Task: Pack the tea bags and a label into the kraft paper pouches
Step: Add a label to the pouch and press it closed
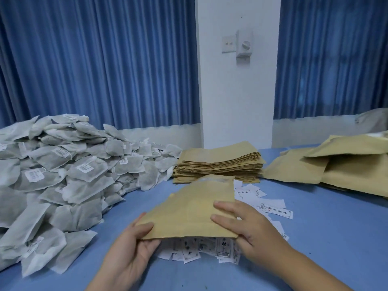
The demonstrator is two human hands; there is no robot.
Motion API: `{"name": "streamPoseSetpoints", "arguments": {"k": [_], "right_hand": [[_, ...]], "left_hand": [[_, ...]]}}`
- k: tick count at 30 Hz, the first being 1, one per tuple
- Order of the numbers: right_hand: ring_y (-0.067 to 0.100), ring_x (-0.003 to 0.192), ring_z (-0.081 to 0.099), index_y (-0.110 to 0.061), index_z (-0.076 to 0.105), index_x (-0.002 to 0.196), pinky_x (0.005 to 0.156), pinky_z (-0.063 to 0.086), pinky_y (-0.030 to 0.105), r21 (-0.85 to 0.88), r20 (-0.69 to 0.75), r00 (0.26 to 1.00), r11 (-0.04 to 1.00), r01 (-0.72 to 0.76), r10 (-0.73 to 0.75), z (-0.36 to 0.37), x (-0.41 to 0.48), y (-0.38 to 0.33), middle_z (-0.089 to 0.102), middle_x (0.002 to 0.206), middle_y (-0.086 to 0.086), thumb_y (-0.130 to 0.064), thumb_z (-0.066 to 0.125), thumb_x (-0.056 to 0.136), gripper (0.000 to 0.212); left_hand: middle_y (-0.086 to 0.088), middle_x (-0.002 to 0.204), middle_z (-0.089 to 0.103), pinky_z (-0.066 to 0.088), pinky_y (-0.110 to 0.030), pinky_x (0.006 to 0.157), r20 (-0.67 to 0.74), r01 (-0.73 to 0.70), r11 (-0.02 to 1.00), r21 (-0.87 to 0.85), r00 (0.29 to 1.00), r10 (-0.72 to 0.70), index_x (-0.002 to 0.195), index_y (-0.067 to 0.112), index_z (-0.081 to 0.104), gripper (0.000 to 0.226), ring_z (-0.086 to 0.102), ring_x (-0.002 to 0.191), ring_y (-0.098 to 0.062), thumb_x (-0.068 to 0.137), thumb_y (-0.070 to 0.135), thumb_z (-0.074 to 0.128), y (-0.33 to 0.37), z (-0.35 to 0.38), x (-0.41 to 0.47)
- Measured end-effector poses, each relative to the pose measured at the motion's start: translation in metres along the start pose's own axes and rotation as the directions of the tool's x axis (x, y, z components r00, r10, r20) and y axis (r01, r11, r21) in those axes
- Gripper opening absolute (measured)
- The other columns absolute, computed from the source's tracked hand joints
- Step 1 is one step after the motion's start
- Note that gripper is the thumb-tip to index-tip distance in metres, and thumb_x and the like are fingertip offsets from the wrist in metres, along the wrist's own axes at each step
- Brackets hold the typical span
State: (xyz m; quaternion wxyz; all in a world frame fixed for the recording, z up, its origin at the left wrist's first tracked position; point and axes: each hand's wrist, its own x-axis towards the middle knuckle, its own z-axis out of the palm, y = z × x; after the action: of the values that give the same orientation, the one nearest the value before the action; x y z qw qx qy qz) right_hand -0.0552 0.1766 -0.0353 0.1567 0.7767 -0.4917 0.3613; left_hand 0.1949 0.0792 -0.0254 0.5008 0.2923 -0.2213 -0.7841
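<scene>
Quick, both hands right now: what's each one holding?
Left hand: grips the kraft pouch at its near left corner.
Right hand: pinches the same pouch's right edge.

Two hands [130,248] [249,234], one held pouch [195,206], one pouch stack [218,164] — tea bags [63,175] and labels [273,207] beyond counting.

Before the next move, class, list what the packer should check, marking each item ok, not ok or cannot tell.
1. Pouch gripped by left hand and right hand: ok.
2. Pouch empty: cannot tell.
3. Tea bags piled at left: ok.
4. Labels on the table under the pouch: ok.
5. A hand free for picking: not ok, both hold the pouch.
</scene>
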Motion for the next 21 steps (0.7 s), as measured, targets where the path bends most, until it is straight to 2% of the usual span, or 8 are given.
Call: {"name": "streamPoseSetpoints", "arguments": {"k": [3,6,10,13,17,21], "right_hand": [[0.023,0.118,0.057,-0.018,0.069,0.118,0.096,0.047,0.041,-0.079,-0.025,1.0,0.997,0.003,-0.005,-0.026,-0.011,0.002,0.056,0.133,0.004,0.008,0.058,0.061,0.064],[0.018,0.117,0.053,-0.016,0.07,0.116,0.094,0.048,0.04,-0.163,-0.069,0.998,0.987,-0.016,0.005,-0.057,-0.022,0.011,0.058,0.131,0.007,0.009,0.057,0.059,0.064],[0.02,0.116,0.055,-0.015,0.07,0.116,0.093,0.05,0.04,-0.266,-0.121,0.993,0.963,-0.037,0.005,-0.102,-0.041,0.027,0.057,0.132,0.007,0.011,0.058,0.061,0.062],[0.024,0.115,0.058,-0.013,0.071,0.115,0.09,0.05,0.043,-0.325,-0.17,0.985,0.944,-0.057,0.001,-0.137,-0.056,0.041,0.057,0.132,0.009,0.014,0.059,0.064,0.059],[0.031,0.111,0.061,-0.009,0.071,0.113,0.088,0.05,0.04,-0.447,-0.22,0.975,0.888,-0.109,0.009,-0.187,-0.074,0.063,0.057,0.13,0.012,0.017,0.059,0.066,0.055],[0.032,0.111,0.06,-0.007,0.071,0.112,0.086,0.051,0.043,-0.549,-0.279,0.96,0.817,-0.177,0.02,-0.239,-0.089,0.088,0.057,0.13,0.015,0.01,0.046,0.077,0.046]], "left_hand": [[-0.022,0.11,0.064,0.057,-0.039,0.045,0.101,-0.022,0.998,0.063,0.995,0.015,0.133,0.012,0.05,0.048,0.072,0.069,-0.029,0.091,-0.011,0.04,-0.005,0.023,-0.004],[-0.021,0.106,0.063,0.057,-0.031,0.045,0.181,-0.058,0.993,0.105,0.983,0.038,0.132,0.013,0.052,0.049,0.071,0.062,-0.025,0.092,-0.012,0.04,-0.02,0.056,-0.005],[-0.018,0.107,0.07,0.06,-0.034,0.056,0.318,-0.086,0.989,0.117,0.947,0.044,0.134,0.014,0.052,0.051,0.073,0.081,-0.026,0.092,-0.012,0.04,-0.045,0.101,0.001],[-0.016,0.106,0.072,0.059,-0.032,0.057,0.397,-0.094,0.988,0.123,0.917,0.037,0.131,0.017,0.054,0.05,0.073,0.085,-0.025,0.092,-0.012,0.041,-0.067,0.139,0.006],[-0.017,0.11,0.07,0.06,-0.036,0.064,0.527,-0.081,0.988,0.134,0.85,-0.002,0.128,0.018,0.056,0.049,0.07,0.096,-0.028,0.091,-0.012,0.042,-0.099,0.197,0.013],[-0.006,0.102,0.074,0.059,-0.032,0.061,0.635,-0.09,0.983,0.162,0.772,-0.034,0.126,0.024,0.056,0.05,0.072,0.087,-0.022,0.092,-0.009,0.044,-0.134,0.268,0.023]]}}
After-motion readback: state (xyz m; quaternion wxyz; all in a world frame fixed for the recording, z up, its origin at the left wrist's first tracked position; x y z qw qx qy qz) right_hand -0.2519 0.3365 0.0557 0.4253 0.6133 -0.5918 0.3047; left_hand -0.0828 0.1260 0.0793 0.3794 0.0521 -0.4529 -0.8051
